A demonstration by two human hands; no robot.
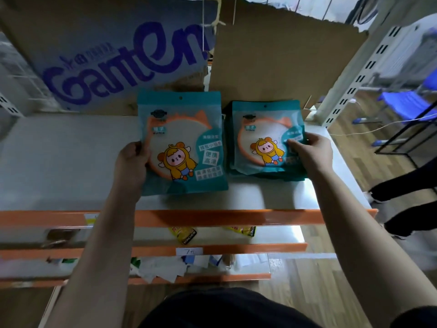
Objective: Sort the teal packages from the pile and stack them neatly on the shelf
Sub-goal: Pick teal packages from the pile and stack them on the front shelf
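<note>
Your left hand pinches one teal package by its edge just above the shelf, your right hand grips the stack of teal packages lying there, and a careless drop could knock that slippery stack crooked.

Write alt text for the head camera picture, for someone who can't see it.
A person's left hand holds a flat teal plastic package over a white shelf, while the right hand grips a stack of matching teal packages beside it. Brown cardboard sheets stand behind.
</note>
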